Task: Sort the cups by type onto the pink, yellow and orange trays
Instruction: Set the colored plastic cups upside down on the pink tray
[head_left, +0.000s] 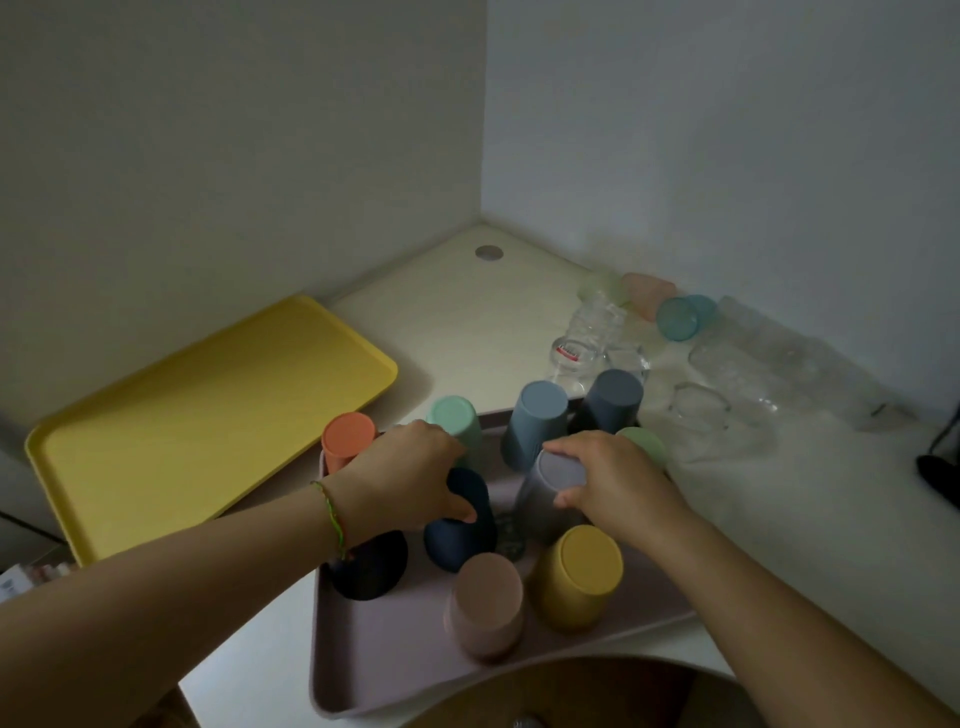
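Note:
The pink tray lies in front of me with several matte plastic cups standing upside down on it. My left hand grips a dark blue cup near the tray's middle. Beside it, my right hand grips a grey cup from above. Around them stand an orange cup, a mint cup, a blue-grey cup, a slate cup, a light green cup, a yellow cup, a pink cup and a black cup. The yellow tray sits to the left with nothing on it.
Clear glass cups and translucent coloured cups, one teal, lie in a heap on the white table at the right, against the wall. A black cable sits at the far right edge. A round brown rim shows at the bottom.

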